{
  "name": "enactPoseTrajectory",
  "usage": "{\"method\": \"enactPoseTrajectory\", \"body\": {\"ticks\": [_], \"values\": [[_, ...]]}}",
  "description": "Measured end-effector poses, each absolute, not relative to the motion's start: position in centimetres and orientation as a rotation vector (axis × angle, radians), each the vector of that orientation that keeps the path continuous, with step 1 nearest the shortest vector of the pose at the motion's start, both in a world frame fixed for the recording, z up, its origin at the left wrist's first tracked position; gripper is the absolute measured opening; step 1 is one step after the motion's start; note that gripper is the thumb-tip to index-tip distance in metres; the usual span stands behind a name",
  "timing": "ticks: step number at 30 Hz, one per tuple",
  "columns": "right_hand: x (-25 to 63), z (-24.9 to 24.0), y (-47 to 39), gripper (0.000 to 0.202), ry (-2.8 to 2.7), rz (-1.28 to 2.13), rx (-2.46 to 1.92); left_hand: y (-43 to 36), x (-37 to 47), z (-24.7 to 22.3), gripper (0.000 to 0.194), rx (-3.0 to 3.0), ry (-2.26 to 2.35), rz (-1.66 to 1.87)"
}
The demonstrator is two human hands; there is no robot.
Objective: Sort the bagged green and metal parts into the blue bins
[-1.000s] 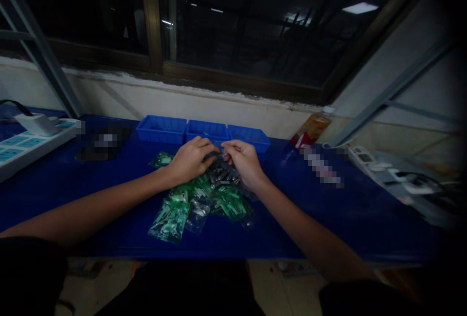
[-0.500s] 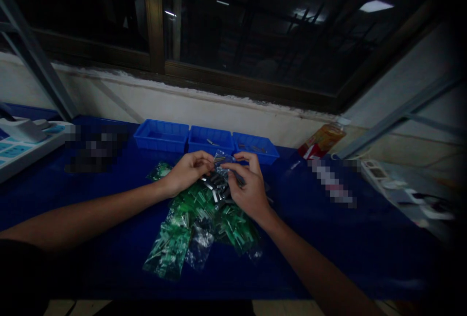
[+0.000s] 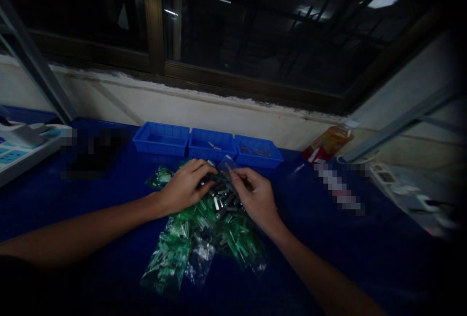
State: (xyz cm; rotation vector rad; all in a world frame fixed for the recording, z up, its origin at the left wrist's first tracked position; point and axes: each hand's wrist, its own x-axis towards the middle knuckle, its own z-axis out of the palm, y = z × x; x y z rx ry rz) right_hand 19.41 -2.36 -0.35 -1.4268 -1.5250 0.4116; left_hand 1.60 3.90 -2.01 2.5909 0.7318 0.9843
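My right hand (image 3: 257, 196) pinches a small clear plastic bag (image 3: 226, 164) at the far side of the pile. Beside it, my left hand (image 3: 189, 184) reaches over a heap of dark and silvery metal pieces (image 3: 223, 199), thumb and fingers apart; what its fingertips touch is hard to see. Around the heap and nearer to me lie green-tinted pieces in clear bags (image 3: 168, 257), with another bag of them (image 3: 160, 177) beyond my left wrist. A mostly colourless clear bag (image 3: 200, 257) lies among them.
Three blue bins stand in a row behind the pile: left (image 3: 162, 143), middle (image 3: 211, 150) and right (image 3: 259, 158), the latter two holding a few small pieces. A bottle (image 3: 332, 143) stands at the back right. Power strips lie at the left (image 3: 36, 148) and right (image 3: 397, 192).
My left hand has come down onto the heap and its fingers have spread from a pinch. My right hand has moved slightly right and lower, with the small bag.
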Motion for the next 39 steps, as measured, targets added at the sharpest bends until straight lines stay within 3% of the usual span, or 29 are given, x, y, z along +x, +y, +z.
{"method": "enactPoseTrajectory", "body": {"ticks": [5,12,16,22,27,39], "values": [[22.1,0.9,-1.8,0.013,-1.477,-0.137,-1.378,4.1,1.6,-2.2,0.021,2.592,0.801,0.8],[24.3,1.3,-1.5,0.018,-1.33,-0.321,-1.318,4.1,1.6,-2.4,0.035,2.618,0.815,0.688],[26.4,1.2,0.0,0.022,-1.372,-0.505,-1.488,4.2,1.5,-2.8,0.025,2.56,0.792,0.754],[27.0,0.5,0.7,0.026,-1.657,-0.436,-1.642,4.6,1.6,-3.5,0.017,2.391,0.815,0.785],[24.0,-0.1,-1.1,0.02,-1.957,-0.006,-1.499,4.7,1.8,-3.5,0.012,2.307,0.836,0.776],[22.1,0.1,-2.6,0.025,-2.133,0.365,-1.385,4.3,1.5,-2.8,0.018,2.304,0.85,0.681]]}}
